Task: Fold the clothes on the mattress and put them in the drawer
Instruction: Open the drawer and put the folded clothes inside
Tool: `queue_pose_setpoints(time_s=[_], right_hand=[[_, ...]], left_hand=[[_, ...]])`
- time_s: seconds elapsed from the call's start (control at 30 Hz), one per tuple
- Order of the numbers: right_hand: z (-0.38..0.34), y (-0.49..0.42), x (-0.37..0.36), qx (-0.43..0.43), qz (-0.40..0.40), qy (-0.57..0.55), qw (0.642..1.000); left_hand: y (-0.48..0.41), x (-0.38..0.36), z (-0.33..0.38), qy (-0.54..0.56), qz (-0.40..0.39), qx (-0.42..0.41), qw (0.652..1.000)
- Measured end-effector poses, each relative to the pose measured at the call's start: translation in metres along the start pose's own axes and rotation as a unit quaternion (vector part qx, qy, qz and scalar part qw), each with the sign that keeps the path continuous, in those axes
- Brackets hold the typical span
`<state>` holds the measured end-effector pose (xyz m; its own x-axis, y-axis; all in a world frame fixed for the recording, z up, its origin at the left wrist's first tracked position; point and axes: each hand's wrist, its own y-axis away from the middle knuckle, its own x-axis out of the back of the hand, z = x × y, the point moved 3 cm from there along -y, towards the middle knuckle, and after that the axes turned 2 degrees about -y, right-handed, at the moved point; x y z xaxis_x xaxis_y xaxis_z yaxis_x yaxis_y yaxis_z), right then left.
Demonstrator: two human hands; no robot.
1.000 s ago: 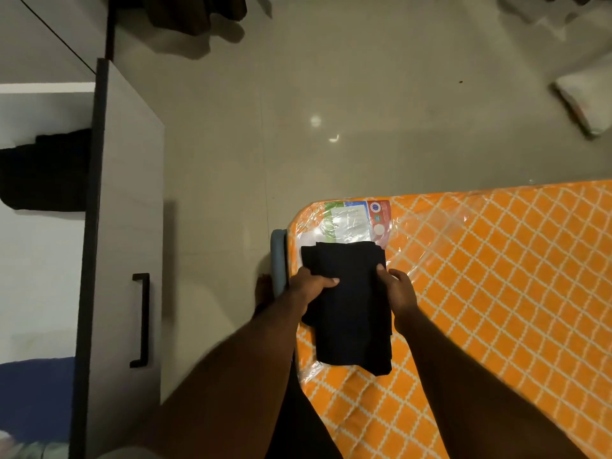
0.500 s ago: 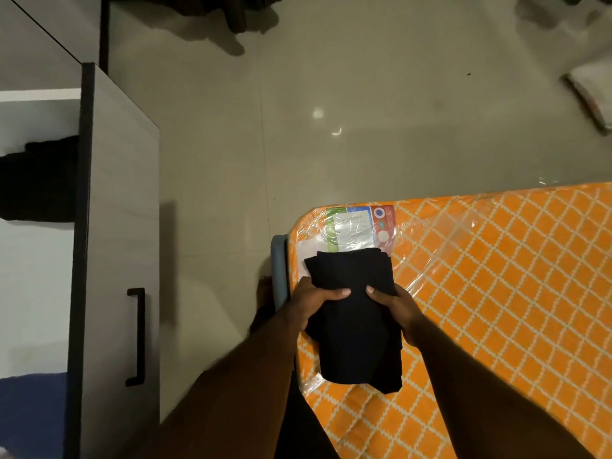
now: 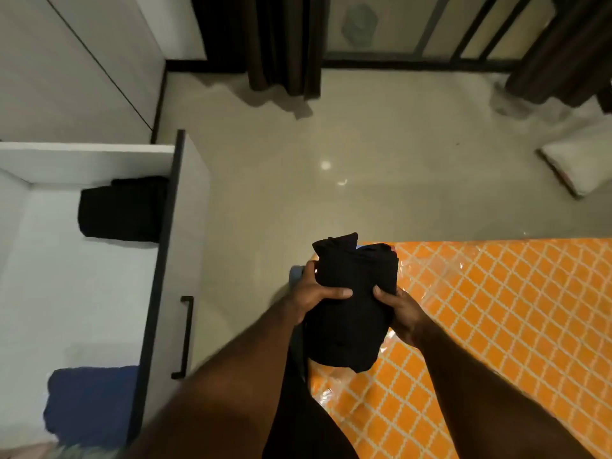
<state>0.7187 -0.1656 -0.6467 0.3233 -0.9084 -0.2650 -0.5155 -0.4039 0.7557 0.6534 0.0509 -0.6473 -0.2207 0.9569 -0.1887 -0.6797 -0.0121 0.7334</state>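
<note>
A folded black garment is held up just above the near-left corner of the orange plastic-wrapped mattress. My left hand grips its left edge, thumb across the top. My right hand grips the right edge from the side and below. To the left stands the open white drawer with its grey front and black handle. Inside lie a folded black garment at the far end and a folded blue garment at the near end.
Pale tiled floor lies between drawer and mattress. Dark curtains hang at the back before a barred window. A white pillow lies on the floor at the right. My dark trouser leg shows below the garment.
Both hands closed round the black garment and lifted it off the mattress corner. The view swung left, showing more of the open drawer.
</note>
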Motion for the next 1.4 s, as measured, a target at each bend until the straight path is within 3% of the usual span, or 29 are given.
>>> queue_pose_setpoints(time_s=[0.27,0.53,0.77,0.93,1.1,1.4], right_hand=[[-0.077,0.031,-0.134,0.043,-0.112,0.029,0.992],[-0.151,0.078,-0.278,0.114,-0.218,0.094,0.965],[-0.191,0.114,-0.390,0.188,-0.297,0.187,0.917],[-0.193,0.126,-0.450,0.144,-0.316,0.239,0.907],[-0.173,0.135,-0.493,0.084,-0.304,0.188,0.930],[-0.127,0.128,-0.542,0.022,-0.326,0.140,0.935]], left_hand=[[0.111,0.083,0.099,0.002,-0.010,-0.105,0.994],[0.221,0.153,0.156,0.098,0.083,-0.174,0.976],[0.308,0.206,0.177,0.204,0.158,-0.210,0.943],[0.360,0.236,0.181,0.260,0.191,-0.246,0.914],[0.396,0.271,0.170,0.326,0.215,-0.268,0.881],[0.412,0.306,0.125,0.292,0.353,-0.162,0.874]])
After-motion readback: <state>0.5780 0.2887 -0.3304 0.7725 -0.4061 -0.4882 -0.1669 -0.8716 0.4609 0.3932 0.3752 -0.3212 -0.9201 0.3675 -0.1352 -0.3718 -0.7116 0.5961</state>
